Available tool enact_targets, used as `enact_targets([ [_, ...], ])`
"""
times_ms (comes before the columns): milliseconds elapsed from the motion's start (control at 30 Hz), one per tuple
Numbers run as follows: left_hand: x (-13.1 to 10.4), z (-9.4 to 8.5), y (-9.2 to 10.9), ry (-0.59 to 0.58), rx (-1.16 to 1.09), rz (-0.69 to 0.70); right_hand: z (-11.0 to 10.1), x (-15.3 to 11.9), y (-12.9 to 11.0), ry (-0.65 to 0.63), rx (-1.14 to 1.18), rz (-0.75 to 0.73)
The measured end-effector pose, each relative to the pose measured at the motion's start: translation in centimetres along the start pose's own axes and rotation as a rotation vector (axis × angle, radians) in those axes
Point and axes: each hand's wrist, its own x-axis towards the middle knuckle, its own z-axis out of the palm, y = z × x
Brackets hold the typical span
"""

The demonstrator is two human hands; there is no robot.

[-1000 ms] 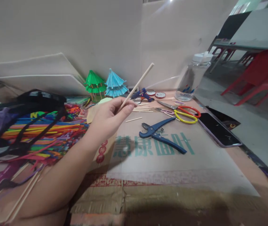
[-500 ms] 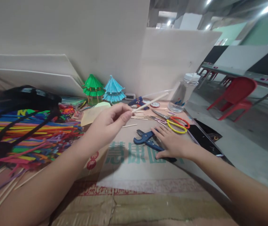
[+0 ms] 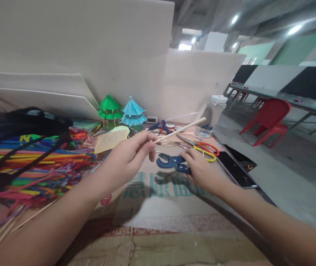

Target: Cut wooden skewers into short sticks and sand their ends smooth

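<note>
Work surface: flattened cardboard sheet (image 3: 174,221) printed with large teal Chinese characters, partly covered by the hands; not fully legible. A red round mark with small characters sits under the left forearm, unreadable. Clear plastic jar (image 3: 211,114) with white lid carries a small blue-red label, too small to read.

Left of the left hand: heap of multicoloured pipe cleaners (image 3: 33,162) crossed by a black strap. Beyond the fingertips, against the white board: green paper pagoda (image 3: 109,109) and blue paper pagoda (image 3: 133,112), side by side.

Blue cutter (image 3: 171,162): blue handles, curved jaw end pointing left. It lies on the cardboard under the right hand (image 3: 201,170); the right fingers are curled down over its handles, closing on them, with the jaw end sticking out just left of the fingertips.

Red-and-yellow scissors (image 3: 206,149) lie just beyond the right knuckles; a dark phone (image 3: 235,170) sits just to their right.

Wooden dowel (image 3: 181,129): thin, pale, round, straight. The left hand (image 3: 130,155) pinches its near end between thumb and forefinger, fingers clamped together; the rod rises rightward above the cutter, clear of the table.
</note>
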Motion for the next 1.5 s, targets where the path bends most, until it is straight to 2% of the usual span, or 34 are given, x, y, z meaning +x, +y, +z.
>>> enact_targets([
  [100, 0.0, -0.1, 0.0, 0.004, -0.008, 0.02, -2.2, 1.7, 0.9, 0.194, 0.076, -0.01],
  [200, 0.1, -0.1, -0.1, 0.043, 0.027, 0.053, -4.0, 3.7, 1.3, 0.349, 0.059, -0.098],
  [300, 0.2, 0.0, -0.3, 0.085, 0.051, 0.069, -4.7, 5.1, 1.0, 0.439, 0.023, -0.192],
  [400, 0.0, 0.2, -0.3, 0.034, 0.045, 0.04, -4.5, 5.3, 0.5, 0.54, 0.024, -0.23],
  [500, -0.2, 0.4, -0.4, -0.051, 0.07, 0.075, -4.2, 4.7, 0.1, 0.565, -0.008, -0.251],
  [600, -0.3, 0.6, -0.5, -0.155, 0.117, 0.183, -4.2, 3.8, -0.1, 0.567, -0.101, -0.265],
  [733, -0.3, 0.7, -0.4, -0.264, 0.106, 0.304, -4.6, 2.9, -0.2, 0.663, -0.229, -0.313],
  [867, -0.4, 0.4, 0.0, -0.253, 0.093, 0.338, -5.0, 2.8, -0.2, 0.75, -0.266, -0.299],
  [1100, -0.7, 0.2, 0.2, -0.28, 0.078, 0.353, -5.4, 3.0, -0.4, 0.794, -0.298, -0.354],
  [1500, -0.7, 0.2, 0.1, -0.247, 0.03, 0.388, -6.0, 2.8, -0.9, 0.883, -0.359, -0.358],
])
